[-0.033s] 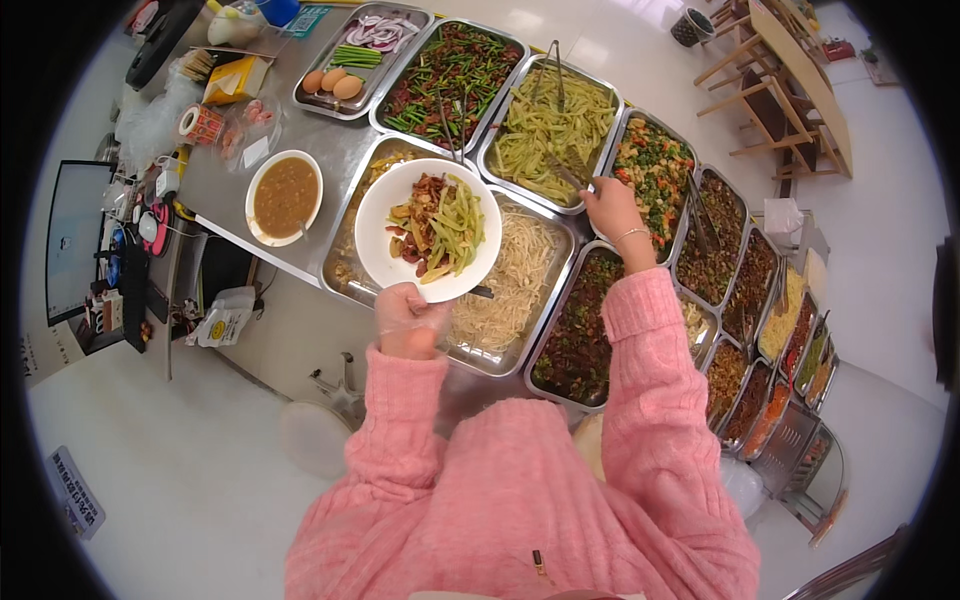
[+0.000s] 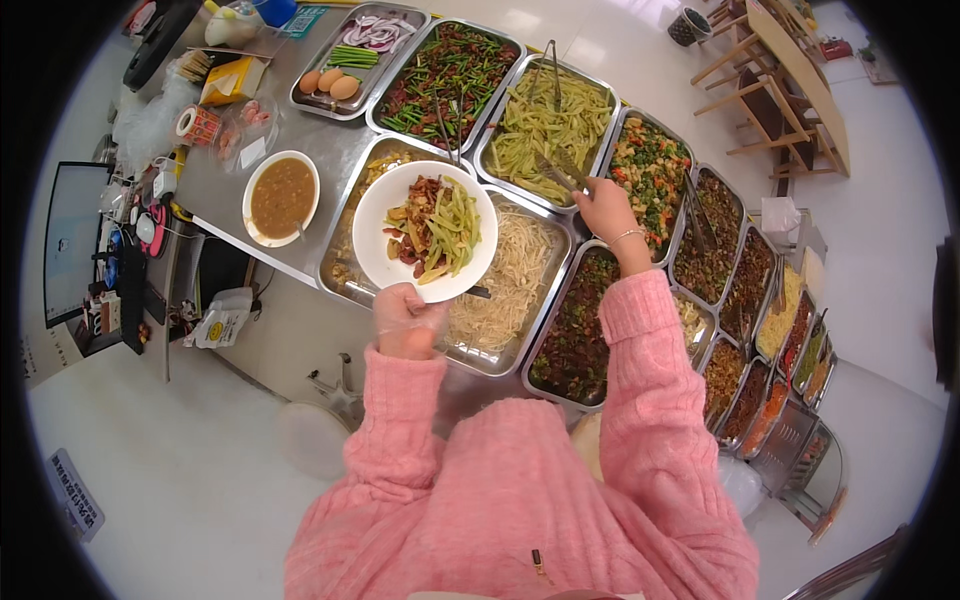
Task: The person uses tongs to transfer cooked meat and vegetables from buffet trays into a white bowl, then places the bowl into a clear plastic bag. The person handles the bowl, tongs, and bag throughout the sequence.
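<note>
Left hand [image 2: 405, 318] holds a white plate [image 2: 380, 240]; right hand [image 2: 603, 208] grips tongs [image 2: 556, 170].

Both arms sleeved in pink knit, reaching up and away from the body at the lower edge. Left forearm rising nearly straight toward the far side, cuff bunched at the wrist; left hand [image 2: 408, 318] curled closed, knuckles toward the camera, thumb side up, seemingly under a thin clear glove. Right arm stretched farther out and to the right, elbow slightly bent, sleeve ending short of a wrist ringed by a thin bracelet. Right hand [image 2: 603, 208] bare, back of hand upward, fingers [image 2: 585, 192] folded in a pinching grip pointing far-left.
</note>
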